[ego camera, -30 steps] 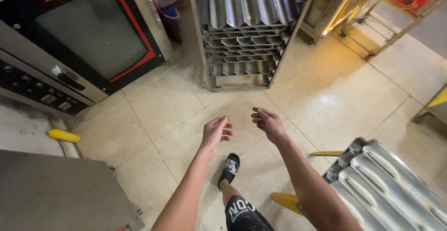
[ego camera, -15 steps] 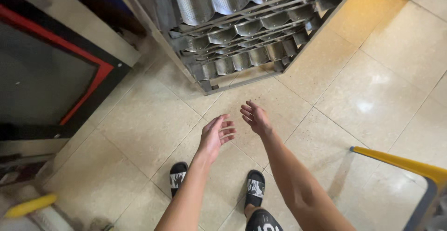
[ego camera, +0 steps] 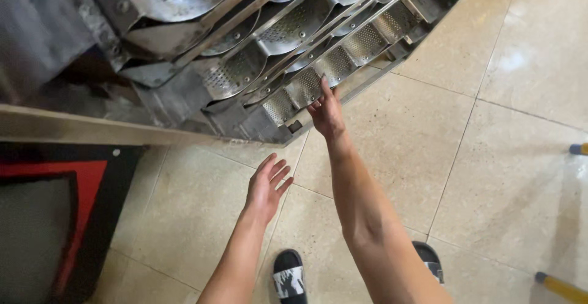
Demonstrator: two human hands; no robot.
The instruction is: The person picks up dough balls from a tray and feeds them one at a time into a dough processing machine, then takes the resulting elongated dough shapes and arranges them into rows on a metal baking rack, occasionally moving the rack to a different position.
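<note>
My right hand [ego camera: 327, 113] reaches forward and its fingers rest on the edge of a low perforated, wavy metal baking tray [ego camera: 306, 83] in a tray rack [ego camera: 257, 41]. Whether the fingers grip the tray edge or only touch it is unclear. My left hand [ego camera: 267, 186] hovers lower, open with fingers apart, above the tiled floor and short of the rack's bottom frame [ego camera: 245, 134]. Several more perforated trays stack above in the rack.
An oven with a black and red door [ego camera: 55, 212] stands at the left. Beige floor tiles [ego camera: 490, 157] spread to the right. Yellow legs [ego camera: 560, 287] of another stand show at the right edge. My sandalled feet [ego camera: 289, 278] are below.
I have stepped close to the rack and bent toward it. My right hand moved forward onto the low tray's edge; my left hand stays open, trailing behind.
</note>
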